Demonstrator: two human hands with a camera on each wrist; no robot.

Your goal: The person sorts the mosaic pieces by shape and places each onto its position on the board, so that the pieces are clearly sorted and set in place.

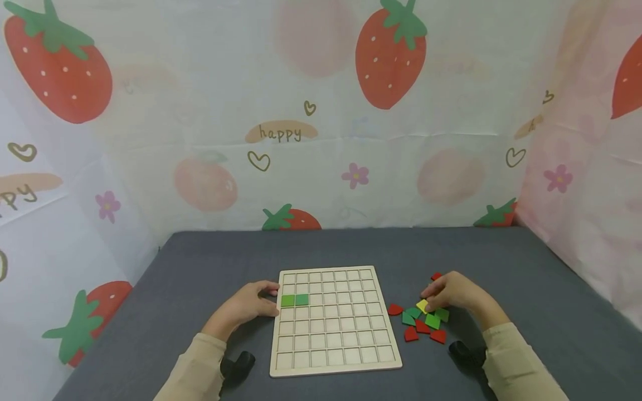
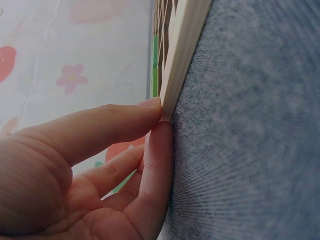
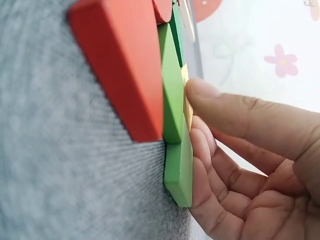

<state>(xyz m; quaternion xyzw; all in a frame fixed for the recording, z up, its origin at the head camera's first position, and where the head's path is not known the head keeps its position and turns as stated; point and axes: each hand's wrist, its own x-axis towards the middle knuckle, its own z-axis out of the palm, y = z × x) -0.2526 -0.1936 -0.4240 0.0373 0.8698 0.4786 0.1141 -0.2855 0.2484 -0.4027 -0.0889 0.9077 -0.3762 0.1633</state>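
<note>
A pale wooden grid board (image 1: 386,366) lies on the grey cloth, with a light green tile (image 1: 288,301) and a darker green tile (image 1: 302,299) side by side at its left edge. My left hand (image 1: 247,303) touches that edge with thumb and fingertips, spread a little apart along it. To the board's right, my right hand (image 1: 458,292) pinches a yellow tile (image 1: 422,306) above the loose tiles. In the right wrist view my thumb (image 3: 202,89) presses the yellow tile (image 3: 187,100), close against a light green tile (image 3: 172,95).
Around my right hand lie several loose tiles, among them a red one (image 1: 395,309), a dark green one (image 1: 408,318) and a light green one (image 1: 432,321). Another red piece (image 1: 436,276) lies behind that hand. A strawberry-print curtain (image 1: 321,184) hangs at the table's back.
</note>
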